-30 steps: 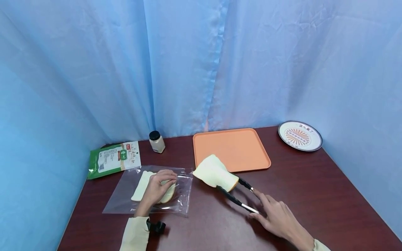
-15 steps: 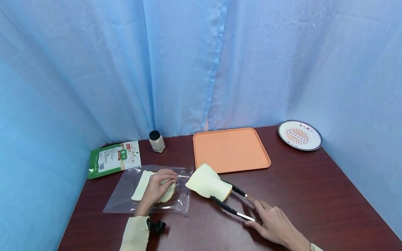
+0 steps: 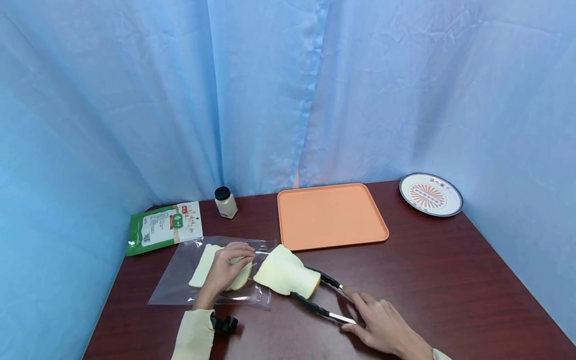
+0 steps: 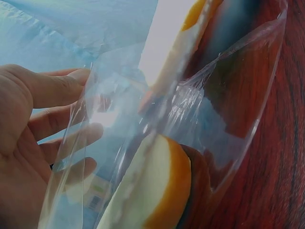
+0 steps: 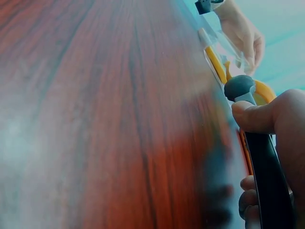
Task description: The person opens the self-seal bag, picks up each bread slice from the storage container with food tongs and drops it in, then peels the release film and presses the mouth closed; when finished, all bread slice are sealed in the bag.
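In the head view my left hand (image 3: 227,267) is over a clear plastic bag (image 3: 173,285) lying on the table. Thumb and forefinger pinch the bag's upper film (image 4: 76,114) at its mouth, lifting it from the lower one. A pale bread slice (image 3: 204,265) with brown crust lies inside, partly hidden by that hand. My right hand (image 3: 382,322) holds black-and-silver tongs (image 3: 310,306), which clasp another bread slice (image 3: 285,275). That slice is right at the bag's mouth, its front corner overlapping the bag's edge in the head view.
An orange tray (image 3: 333,215) lies behind the held slice. At the back left stand a black-capped jar (image 3: 226,205) and a green-and-white packet (image 3: 164,227). A patterned plate (image 3: 430,195) is at the far right, by the blue curtain (image 3: 261,100).
My right hand has brought the tongs and bread slice left and nearer, from the tray's front edge to the bag's mouth. My left hand has stayed in place on the bag.
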Motion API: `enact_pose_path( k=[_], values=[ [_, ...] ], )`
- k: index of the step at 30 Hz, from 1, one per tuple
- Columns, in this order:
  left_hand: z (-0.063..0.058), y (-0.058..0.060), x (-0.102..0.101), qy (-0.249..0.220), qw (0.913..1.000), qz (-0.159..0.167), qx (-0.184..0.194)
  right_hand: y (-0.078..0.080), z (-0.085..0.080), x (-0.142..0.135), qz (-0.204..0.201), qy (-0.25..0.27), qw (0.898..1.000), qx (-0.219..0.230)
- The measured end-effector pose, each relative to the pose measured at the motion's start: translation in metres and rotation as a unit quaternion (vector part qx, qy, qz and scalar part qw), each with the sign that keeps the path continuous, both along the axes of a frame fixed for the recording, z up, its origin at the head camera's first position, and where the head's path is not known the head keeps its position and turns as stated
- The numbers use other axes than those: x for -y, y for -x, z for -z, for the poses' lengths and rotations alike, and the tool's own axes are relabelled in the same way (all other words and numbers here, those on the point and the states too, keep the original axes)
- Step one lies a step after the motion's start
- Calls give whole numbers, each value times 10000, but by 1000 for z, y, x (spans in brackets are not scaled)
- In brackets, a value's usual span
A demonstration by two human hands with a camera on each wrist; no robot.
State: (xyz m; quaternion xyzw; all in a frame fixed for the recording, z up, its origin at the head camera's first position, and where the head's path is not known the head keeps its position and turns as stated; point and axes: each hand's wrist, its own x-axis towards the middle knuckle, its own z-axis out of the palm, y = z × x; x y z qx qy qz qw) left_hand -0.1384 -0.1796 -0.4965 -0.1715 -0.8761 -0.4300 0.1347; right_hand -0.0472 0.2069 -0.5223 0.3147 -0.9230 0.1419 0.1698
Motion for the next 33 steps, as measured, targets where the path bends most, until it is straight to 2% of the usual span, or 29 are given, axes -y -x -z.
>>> enact_pose_path(
  k=[15,23,33],
  values=[
    [2,0,1,-108,9998,73,-125,23,2,12,-562,-49,9982,-223],
    [4,3,2,-142,9973,260,-678,38,4,19,-855,67,9962,-129],
    [3,3,5,-128,9960,291,-837,56,0,29,-1050,-263,9940,-167]
  ],
)
